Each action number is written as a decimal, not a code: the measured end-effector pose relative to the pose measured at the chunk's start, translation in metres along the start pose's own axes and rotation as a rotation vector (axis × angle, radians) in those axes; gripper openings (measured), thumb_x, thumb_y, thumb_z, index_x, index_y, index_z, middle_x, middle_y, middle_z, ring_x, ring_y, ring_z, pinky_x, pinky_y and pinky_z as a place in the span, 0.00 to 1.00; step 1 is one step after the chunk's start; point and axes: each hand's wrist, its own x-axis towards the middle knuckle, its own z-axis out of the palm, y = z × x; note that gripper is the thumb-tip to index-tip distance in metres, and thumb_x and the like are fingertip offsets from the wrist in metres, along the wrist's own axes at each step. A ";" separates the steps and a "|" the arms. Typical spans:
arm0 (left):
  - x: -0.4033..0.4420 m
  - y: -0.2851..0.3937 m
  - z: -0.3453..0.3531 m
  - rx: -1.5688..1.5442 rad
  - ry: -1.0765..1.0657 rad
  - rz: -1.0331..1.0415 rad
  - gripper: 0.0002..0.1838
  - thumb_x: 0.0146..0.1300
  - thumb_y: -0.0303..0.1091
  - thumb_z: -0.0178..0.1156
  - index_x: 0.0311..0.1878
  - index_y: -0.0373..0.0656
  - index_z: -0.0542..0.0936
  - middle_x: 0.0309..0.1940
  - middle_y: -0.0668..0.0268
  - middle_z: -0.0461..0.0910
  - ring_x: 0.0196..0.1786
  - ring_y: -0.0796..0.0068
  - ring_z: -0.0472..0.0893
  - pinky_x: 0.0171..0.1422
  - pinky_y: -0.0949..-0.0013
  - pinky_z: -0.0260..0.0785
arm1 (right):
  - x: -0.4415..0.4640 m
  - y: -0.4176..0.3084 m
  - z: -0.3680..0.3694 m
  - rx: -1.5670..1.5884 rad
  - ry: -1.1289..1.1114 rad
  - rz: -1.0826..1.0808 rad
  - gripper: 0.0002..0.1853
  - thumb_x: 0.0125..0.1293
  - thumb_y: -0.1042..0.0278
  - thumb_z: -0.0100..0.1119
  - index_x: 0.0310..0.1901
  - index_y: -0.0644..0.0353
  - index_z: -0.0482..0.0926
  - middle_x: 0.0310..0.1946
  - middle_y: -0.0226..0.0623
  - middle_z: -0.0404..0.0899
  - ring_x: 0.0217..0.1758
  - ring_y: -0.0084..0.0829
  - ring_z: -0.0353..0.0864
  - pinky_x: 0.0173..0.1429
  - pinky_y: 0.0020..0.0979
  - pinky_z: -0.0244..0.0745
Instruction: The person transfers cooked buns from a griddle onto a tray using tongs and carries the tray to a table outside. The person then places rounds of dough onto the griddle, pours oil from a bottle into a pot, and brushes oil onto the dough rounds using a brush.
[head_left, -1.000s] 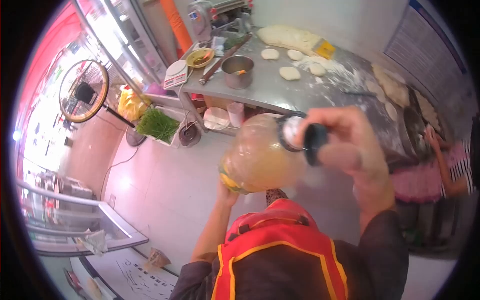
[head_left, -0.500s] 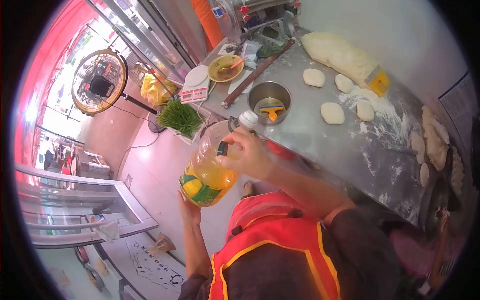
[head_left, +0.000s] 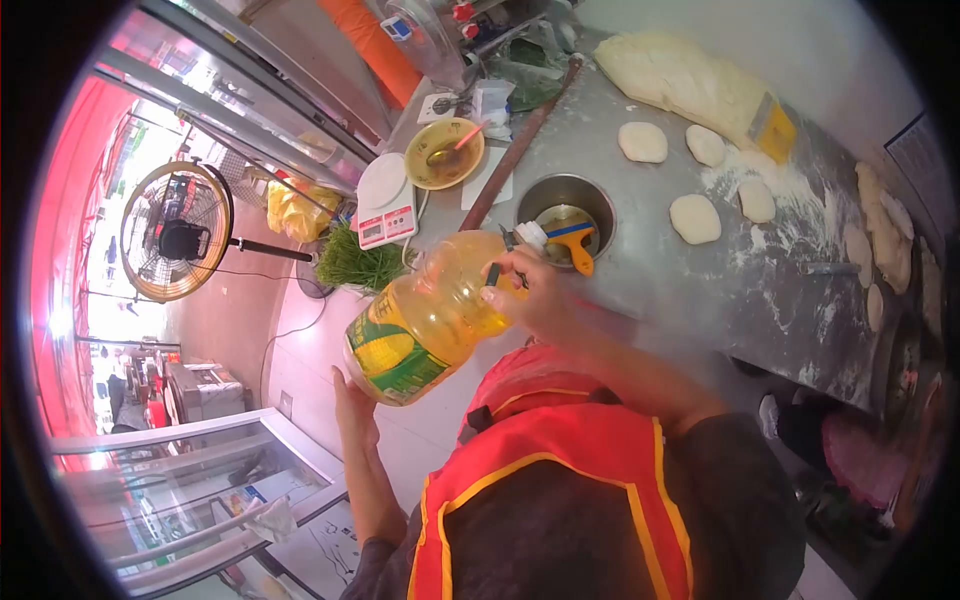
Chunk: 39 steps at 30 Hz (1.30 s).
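Big bottle, proper two-hander
It's tilted at the edge of the surface, neck by the pot. Right hand grips near the neck; left hand supports the base, can't tell how curled. Probably heavy, squishy, slippery, so I'd hold neck and base.

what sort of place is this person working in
Probably a small bakery or snack-shop kitchen: flat dough pieces lie on a floury metal worktop, a digital scale sits at its left end, and a large bottle of yellow liquid is in hand.
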 end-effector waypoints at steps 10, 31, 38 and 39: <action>-0.013 0.014 0.000 -0.016 0.005 -0.027 0.38 0.66 0.65 0.36 0.46 0.34 0.77 0.42 0.61 0.80 0.51 0.72 0.75 0.62 0.67 0.59 | 0.021 0.014 -0.019 0.130 -0.053 0.008 0.14 0.51 0.63 0.64 0.39 0.61 0.77 0.27 0.26 0.62 0.32 0.19 0.59 0.37 0.22 0.57; -0.075 0.013 0.029 -0.026 0.147 0.088 0.39 0.66 0.65 0.36 0.47 0.33 0.78 0.45 0.59 0.80 0.52 0.72 0.76 0.63 0.68 0.60 | 0.030 0.010 -0.034 0.223 -0.120 0.034 0.17 0.50 0.59 0.64 0.36 0.63 0.77 0.26 0.26 0.63 0.29 0.19 0.60 0.33 0.23 0.57; -0.079 0.013 0.029 0.021 0.124 0.116 0.40 0.66 0.66 0.35 0.48 0.32 0.77 0.46 0.59 0.80 0.53 0.71 0.75 0.62 0.68 0.61 | 0.032 0.014 -0.036 0.200 -0.099 -0.009 0.18 0.50 0.58 0.64 0.36 0.64 0.76 0.26 0.27 0.63 0.30 0.20 0.60 0.34 0.23 0.58; -0.077 0.013 0.028 0.014 0.128 0.105 0.40 0.66 0.66 0.35 0.49 0.32 0.77 0.46 0.58 0.80 0.53 0.71 0.75 0.62 0.68 0.61 | 0.032 0.012 -0.037 0.200 -0.104 0.004 0.18 0.50 0.58 0.65 0.36 0.64 0.76 0.26 0.27 0.63 0.30 0.20 0.60 0.34 0.24 0.58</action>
